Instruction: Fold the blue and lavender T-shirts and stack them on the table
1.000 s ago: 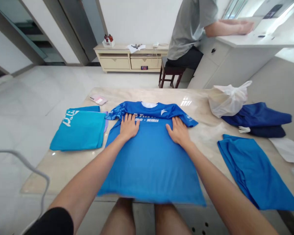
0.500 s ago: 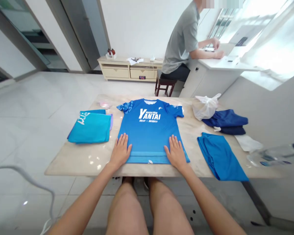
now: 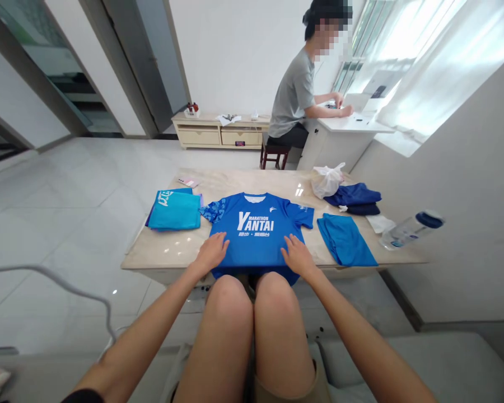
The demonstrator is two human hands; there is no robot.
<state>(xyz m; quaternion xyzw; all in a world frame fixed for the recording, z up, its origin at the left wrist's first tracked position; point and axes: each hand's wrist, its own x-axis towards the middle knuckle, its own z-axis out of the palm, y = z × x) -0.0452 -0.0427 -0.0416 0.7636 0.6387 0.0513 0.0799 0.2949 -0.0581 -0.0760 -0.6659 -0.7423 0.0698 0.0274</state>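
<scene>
A blue T-shirt (image 3: 256,235) printed "MARATHON YANTAI" lies flat and face up on a marble table (image 3: 163,252), its collar pointing away from me. Its hem droops over the table's front edge towards my knees, and the lowest part is hidden behind them. My left hand (image 3: 212,252) rests palm down on the shirt's lower left side, fingers apart. My right hand (image 3: 298,256) lies the same way on the lower right side. Neither hand grips the cloth.
Left of the shirt lies a folded teal garment (image 3: 174,210). To the right are a blue garment (image 3: 344,239), navy clothes (image 3: 353,197), a plastic bag (image 3: 328,181) and a water bottle (image 3: 411,230). A seated person (image 3: 294,95) works at a white desk (image 3: 344,124) beyond.
The shirt has slid towards me, its hem now over the table edge. Both hands sit higher on the shirt than at the hem. The view has tilted up and shows more of the room.
</scene>
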